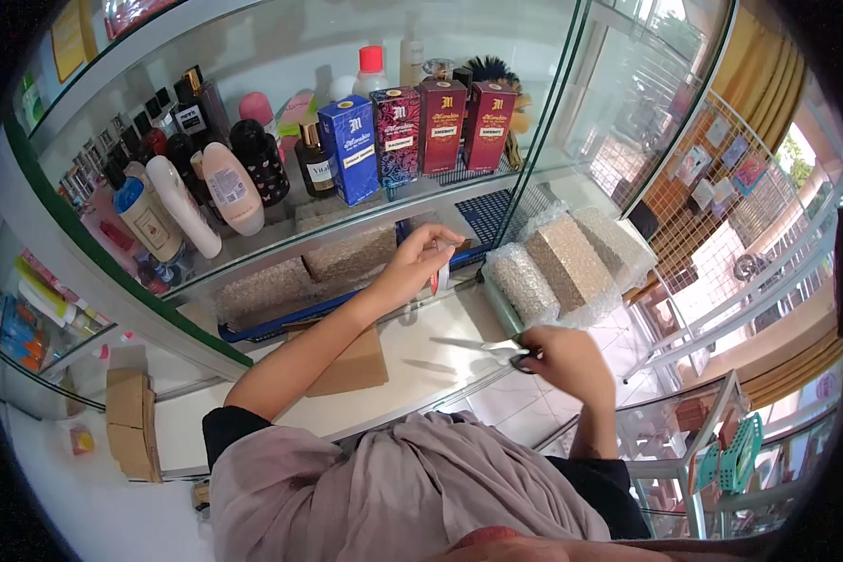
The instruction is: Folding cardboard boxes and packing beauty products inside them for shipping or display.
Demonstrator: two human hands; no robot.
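My left hand [421, 258] reaches over the white counter [421, 351] with thumb and fingers curled about a small white item with a red part [443, 276]. The hand hides much of this item, so its kind is unclear. My right hand [572, 362] grips the dark handles of a pair of scissors [464, 344]; the blades point left above the counter. Between my arms and the display case, a flat piece of brown cardboard [351, 362] lies on the counter, partly under my left forearm. Several bubble-wrapped parcels [569, 263] sit beyond my right hand.
A glass display case holds perfume boxes [397, 137] and several bottles [232, 190]. Below its shelf, a blue plastic tray [281, 319] contains more wrapped parcels [260, 291]. Folded cardboard [130, 421] stands at left. A wire rack [723, 161] and a teal basket [737, 453] are at right.
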